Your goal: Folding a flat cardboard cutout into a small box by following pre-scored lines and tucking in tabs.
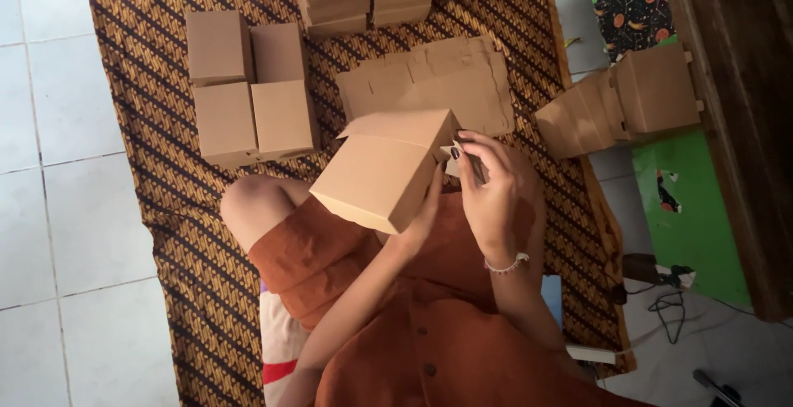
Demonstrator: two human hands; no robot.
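Brown cardboard box (pixel 382 177) is held above the lap, tilted, w/ lid flap raised. Left hand (pixel 425 209) is wrapped around its lower right side; right hand (pixel 487 184) is closed on a side tab at the box's right end. Four finished boxes (pixel 248 89) are set on a patterned cloth (pixel 165 233); flat blanks (pixel 438 85) lie just behind.

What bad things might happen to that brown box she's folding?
The side flap pinched by the right hand might crease or tear if pushed in crooked. The cardboard box is held above the lap, with the left hand only at its near edge, so it could slip and dent.
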